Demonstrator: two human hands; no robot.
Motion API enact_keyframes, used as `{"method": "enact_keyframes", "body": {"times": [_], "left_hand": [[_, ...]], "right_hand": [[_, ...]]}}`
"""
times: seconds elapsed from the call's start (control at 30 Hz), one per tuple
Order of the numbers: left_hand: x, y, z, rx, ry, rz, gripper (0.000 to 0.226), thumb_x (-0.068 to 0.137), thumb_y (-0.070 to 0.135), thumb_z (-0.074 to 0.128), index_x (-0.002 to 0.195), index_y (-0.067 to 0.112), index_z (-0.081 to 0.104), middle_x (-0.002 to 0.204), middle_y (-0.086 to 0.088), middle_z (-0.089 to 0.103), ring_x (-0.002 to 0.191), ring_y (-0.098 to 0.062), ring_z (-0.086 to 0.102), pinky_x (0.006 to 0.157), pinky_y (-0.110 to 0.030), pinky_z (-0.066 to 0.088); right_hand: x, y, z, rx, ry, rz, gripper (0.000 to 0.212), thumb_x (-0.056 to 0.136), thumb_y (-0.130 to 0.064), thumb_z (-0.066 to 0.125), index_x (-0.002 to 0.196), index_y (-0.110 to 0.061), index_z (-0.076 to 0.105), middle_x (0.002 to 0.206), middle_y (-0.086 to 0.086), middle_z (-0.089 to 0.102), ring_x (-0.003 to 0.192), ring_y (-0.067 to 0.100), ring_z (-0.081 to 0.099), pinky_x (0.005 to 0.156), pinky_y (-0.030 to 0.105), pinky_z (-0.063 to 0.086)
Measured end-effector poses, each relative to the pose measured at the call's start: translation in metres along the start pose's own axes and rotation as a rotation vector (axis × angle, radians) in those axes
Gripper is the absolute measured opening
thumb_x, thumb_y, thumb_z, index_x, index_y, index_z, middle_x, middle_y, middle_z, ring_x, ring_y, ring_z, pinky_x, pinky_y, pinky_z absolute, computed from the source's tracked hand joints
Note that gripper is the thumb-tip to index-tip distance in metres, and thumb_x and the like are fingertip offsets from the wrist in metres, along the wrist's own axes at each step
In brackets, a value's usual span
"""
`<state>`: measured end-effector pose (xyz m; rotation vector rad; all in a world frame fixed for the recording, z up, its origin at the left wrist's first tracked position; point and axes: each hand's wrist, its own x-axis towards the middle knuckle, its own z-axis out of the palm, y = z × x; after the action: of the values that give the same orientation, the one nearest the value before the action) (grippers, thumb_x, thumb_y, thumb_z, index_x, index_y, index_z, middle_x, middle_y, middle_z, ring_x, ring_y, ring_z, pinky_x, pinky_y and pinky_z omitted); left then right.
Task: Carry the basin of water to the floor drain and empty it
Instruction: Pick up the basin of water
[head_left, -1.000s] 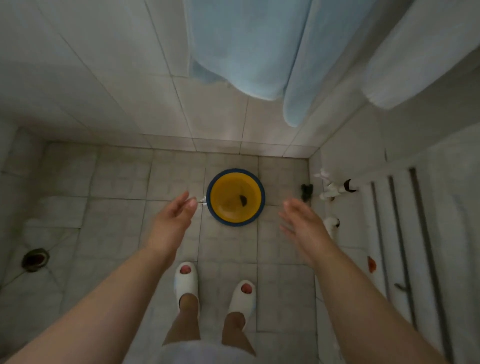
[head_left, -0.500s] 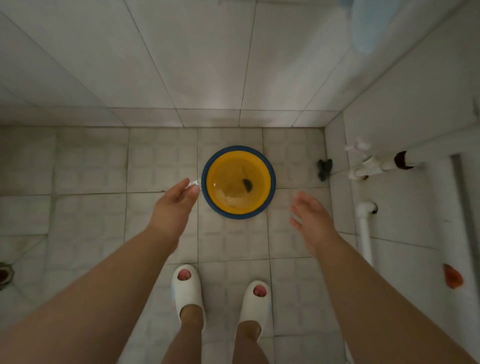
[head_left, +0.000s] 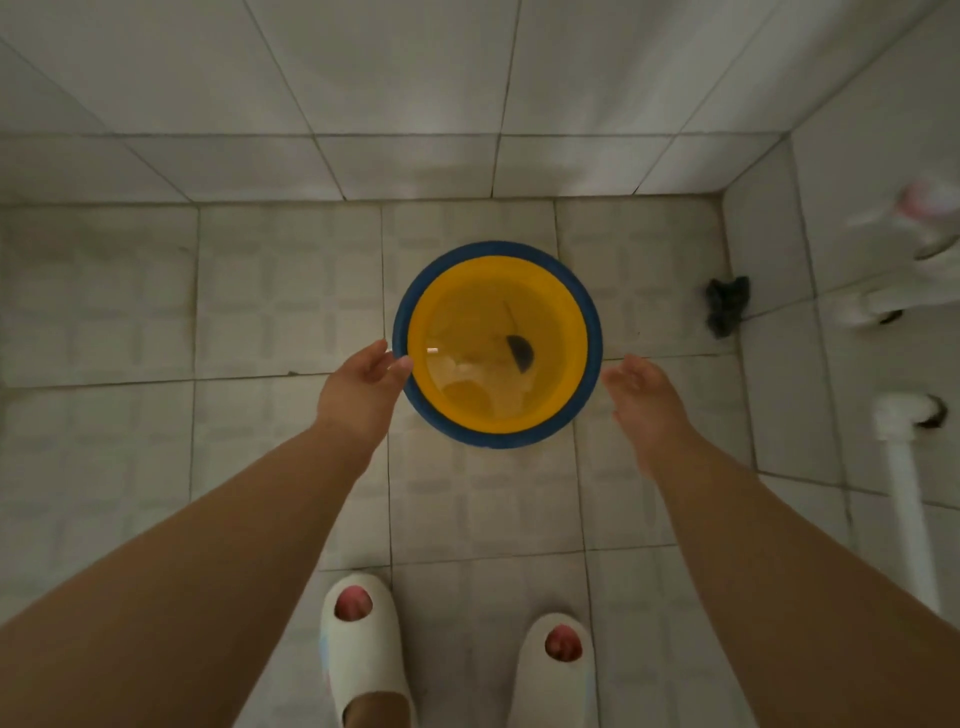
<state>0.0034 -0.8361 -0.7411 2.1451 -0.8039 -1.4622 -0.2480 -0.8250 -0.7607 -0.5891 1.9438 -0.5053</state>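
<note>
A round yellow basin (head_left: 457, 410) with a blue rim stands on the tiled floor near the back wall, holding clear water with a small dark spot in it. My left hand (head_left: 361, 387) is open, its fingertips at the basin's left rim. Open too, my right hand (head_left: 641, 395) sits just off the right rim with a small gap. Neither hand grips the basin. The floor drain is out of view.
White tiled walls close in at the back and right. White pipes (head_left: 904, 499) run along the right wall, and a dark crumpled object (head_left: 727, 304) lies in the right corner. My feet in white slippers (head_left: 361, 660) stand behind the basin on grey floor tiles (head_left: 104, 332).
The view has dropped closer to the basin. Both hands have moved forward and down to either side of its rim. The drain at the left has left the view.
</note>
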Motion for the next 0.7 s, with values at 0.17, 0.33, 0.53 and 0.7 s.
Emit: {"method": "enact_keyframes", "body": {"times": [0.17,0.33,0.53,0.7], "left_hand": [[0.060,-0.037,0.020,0.104,0.054,0.002,0.058,0.088,0.031,0.057,0.141,0.019,0.037,0.146,-0.007,0.043,0.133,-0.025,0.041,0.108,-0.039,0.033],[0.113,-0.060,0.038,0.165,0.084,0.023,0.061,0.091,0.033,0.053,0.144,0.016,0.029,0.148,-0.009,0.040,0.133,-0.028,0.041,0.108,-0.039,0.033],[0.142,-0.066,0.052,0.206,0.101,0.121,0.042,0.093,0.028,0.048,0.133,0.015,0.045,0.125,-0.012,0.061,0.110,-0.031,0.058,0.086,-0.036,0.046],[0.153,-0.060,0.054,0.246,0.115,0.149,0.044,0.093,0.033,0.045,0.131,0.012,0.048,0.123,-0.015,0.061,0.109,-0.033,0.058,0.087,-0.037,0.046]], "right_hand": [[0.062,0.029,0.028,-0.062,0.054,-0.028,0.063,0.092,-0.035,0.051,0.146,-0.016,0.026,0.153,0.006,0.032,0.135,0.024,0.036,0.102,0.031,0.032],[0.117,0.041,0.048,-0.059,0.121,-0.040,0.051,0.096,-0.030,0.043,0.141,-0.009,0.033,0.136,0.006,0.047,0.123,0.022,0.045,0.097,0.032,0.037],[0.152,0.046,0.053,-0.113,0.215,-0.127,0.031,0.098,-0.027,0.033,0.094,-0.010,0.058,0.073,0.002,0.052,0.082,0.023,0.052,0.067,0.027,0.039],[0.161,0.041,0.048,-0.019,0.130,-0.049,0.051,0.098,-0.037,0.035,0.110,0.006,0.060,0.108,0.021,0.064,0.094,0.028,0.057,0.089,0.039,0.046]]}}
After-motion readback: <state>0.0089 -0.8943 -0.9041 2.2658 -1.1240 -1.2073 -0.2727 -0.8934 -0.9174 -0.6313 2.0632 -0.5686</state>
